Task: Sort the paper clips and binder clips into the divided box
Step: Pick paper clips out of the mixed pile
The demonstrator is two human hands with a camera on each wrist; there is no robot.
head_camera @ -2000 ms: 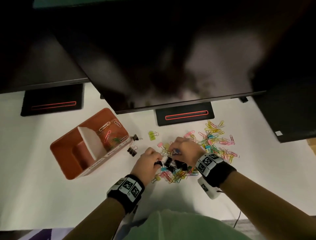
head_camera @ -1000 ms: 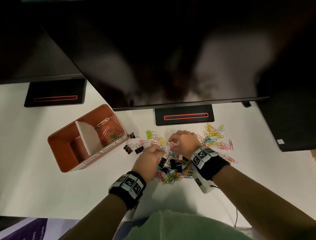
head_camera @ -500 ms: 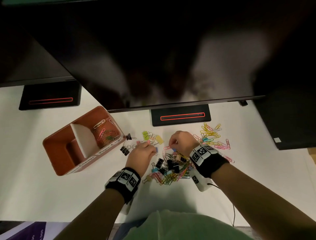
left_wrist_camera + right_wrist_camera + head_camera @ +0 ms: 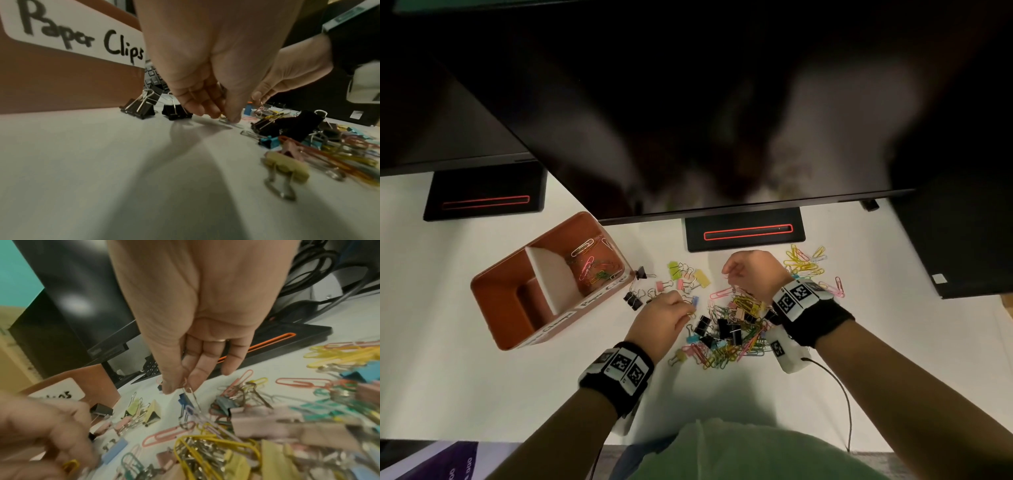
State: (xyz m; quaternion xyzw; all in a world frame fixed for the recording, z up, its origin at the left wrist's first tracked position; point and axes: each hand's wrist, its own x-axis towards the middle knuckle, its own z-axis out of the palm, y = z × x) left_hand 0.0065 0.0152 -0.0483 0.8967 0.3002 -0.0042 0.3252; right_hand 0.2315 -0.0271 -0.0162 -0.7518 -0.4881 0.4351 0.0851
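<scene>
orange divided box point(image 4: 493, 305) label point(image 4: 82, 39) reads "Paper Clips" | left hand point(image 4: 664, 317) pinches yellow paper clip point(image 4: 71, 464) | right hand point(image 4: 197, 305) pinches silver wire clip point(image 4: 192, 394)

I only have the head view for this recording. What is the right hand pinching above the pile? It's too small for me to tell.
Observer: In the right wrist view, the right hand pinches a silver paper clip between thumb and forefinger, and the clip hangs down from them.
Operator: And the left hand?
Observer: The left wrist view shows the left hand with its fingertips down on the white table, pinching at a flat silver clip that lies there.
Operator: I can't read the box labels here.
Observer: The label on the orange box, on the side beside the left hand, reads "Paper Clips".
</scene>
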